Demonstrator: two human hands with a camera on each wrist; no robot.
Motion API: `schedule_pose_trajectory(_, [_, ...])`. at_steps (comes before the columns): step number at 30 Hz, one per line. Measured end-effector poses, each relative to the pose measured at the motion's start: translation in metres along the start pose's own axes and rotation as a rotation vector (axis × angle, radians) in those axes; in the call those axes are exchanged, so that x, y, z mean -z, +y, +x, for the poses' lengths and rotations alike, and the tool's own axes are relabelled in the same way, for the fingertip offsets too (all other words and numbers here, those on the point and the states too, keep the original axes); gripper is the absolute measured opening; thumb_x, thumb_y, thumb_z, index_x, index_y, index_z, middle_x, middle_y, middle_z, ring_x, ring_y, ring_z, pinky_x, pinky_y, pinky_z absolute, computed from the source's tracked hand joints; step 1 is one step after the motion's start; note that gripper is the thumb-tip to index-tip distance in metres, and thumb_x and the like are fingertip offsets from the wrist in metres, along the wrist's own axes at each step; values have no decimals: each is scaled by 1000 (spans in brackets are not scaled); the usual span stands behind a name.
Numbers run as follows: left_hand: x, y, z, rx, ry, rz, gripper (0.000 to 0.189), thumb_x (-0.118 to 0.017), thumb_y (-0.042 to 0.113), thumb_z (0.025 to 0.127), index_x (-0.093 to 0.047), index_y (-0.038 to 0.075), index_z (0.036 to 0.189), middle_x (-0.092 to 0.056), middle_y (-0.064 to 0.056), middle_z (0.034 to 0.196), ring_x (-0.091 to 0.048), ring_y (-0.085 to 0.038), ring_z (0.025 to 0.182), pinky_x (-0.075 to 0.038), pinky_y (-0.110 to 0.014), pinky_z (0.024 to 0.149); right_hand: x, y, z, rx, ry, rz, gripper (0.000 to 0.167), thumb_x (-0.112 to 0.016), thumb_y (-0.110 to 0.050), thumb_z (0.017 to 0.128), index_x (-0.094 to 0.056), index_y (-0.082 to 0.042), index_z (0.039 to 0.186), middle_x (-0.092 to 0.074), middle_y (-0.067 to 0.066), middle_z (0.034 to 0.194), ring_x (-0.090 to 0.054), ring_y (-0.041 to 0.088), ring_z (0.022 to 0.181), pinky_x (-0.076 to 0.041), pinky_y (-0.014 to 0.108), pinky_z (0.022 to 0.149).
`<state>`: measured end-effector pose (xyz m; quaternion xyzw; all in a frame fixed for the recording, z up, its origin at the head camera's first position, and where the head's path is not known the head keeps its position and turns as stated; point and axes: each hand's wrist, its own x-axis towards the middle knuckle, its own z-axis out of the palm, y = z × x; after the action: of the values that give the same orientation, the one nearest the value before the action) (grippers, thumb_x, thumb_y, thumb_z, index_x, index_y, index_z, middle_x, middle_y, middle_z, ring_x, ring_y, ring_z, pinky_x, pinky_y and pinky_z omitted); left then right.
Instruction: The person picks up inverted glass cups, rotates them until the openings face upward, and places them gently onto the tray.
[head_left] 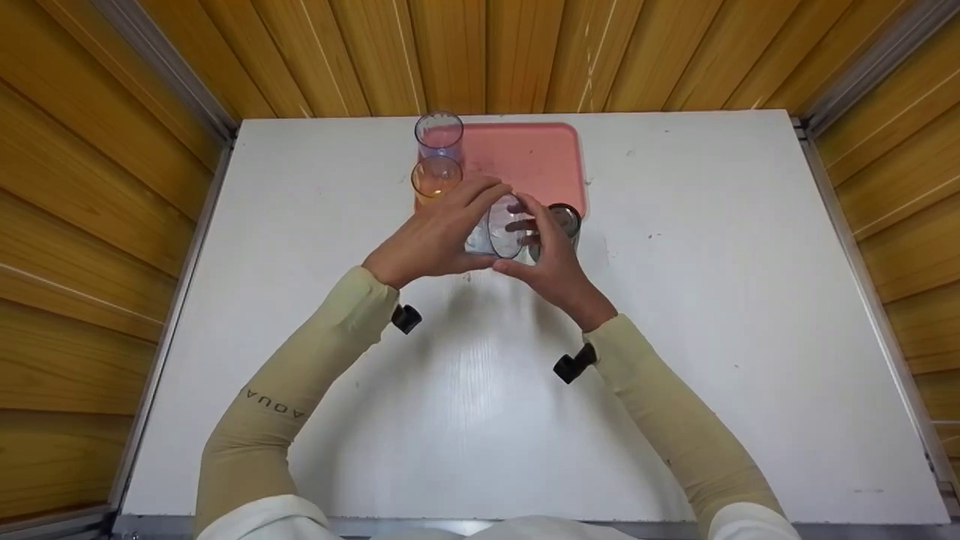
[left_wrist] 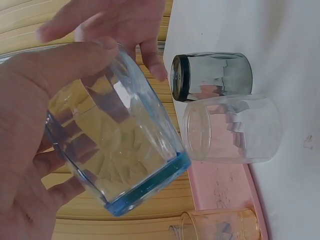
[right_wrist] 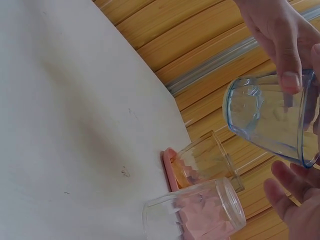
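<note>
Left hand (head_left: 439, 232) pinches the blue-tinted tumbler (right_wrist: 265, 115) between thumb and fingers; right hand (head_left: 556, 262), fingers spread, sits right of its rim; pink tray (head_left: 525, 154) lies farther.

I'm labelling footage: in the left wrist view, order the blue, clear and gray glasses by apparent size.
1. Blue glass, though its nearness to view may exaggerate this
2. Clear glass
3. Gray glass

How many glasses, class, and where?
5: blue glass in the left hand; purple and orange on the tray, at left; grey and clear by its near edge. Others may be hidden.
</note>
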<state>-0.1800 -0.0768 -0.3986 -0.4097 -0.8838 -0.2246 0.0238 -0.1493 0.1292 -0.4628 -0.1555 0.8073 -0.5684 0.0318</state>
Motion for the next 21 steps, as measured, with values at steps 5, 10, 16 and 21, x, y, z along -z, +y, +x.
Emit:
schedule_pose_trajectory(5, [4,0,0,34,21,-39,89,-81,42,75,-36,20,148,-40,-2,149,-38,-20,139,-37,-44,115,0,6,-1,44,-8,45,115,-79,-56,70,-6,-30,154,-38,-4,148,-46,14,130,-40,37,111])
schedule_pose_trajectory(10, [7,1,0,30,52,-89,88,-80,42,76,-35,22,149,-40,-1,149,-39,-19,139,-38,-45,114,-1,10,-2,41,-8,46,120,-81,-52,70,2,-33,154,-36,-7,149,-46,10,131,-40,35,112])
schedule_pose_trajectory(16, [8,2,0,18,83,-117,88,-81,42,76,-35,22,149,-40,0,147,-39,-17,137,-39,-44,113,-4,11,-2,-31,12,-26,115,-83,-46,71,-5,-30,154,-36,-7,149,-40,11,134,-37,41,114])
schedule_pose_trajectory(21, [8,5,0,28,89,-141,90,-80,43,76,-33,22,149,-38,1,148,-39,-14,136,-40,-39,112,-6,7,-4,-88,17,-64,110,-81,-50,71,-11,-30,154,-34,-5,152,-32,12,142,-31,43,118])
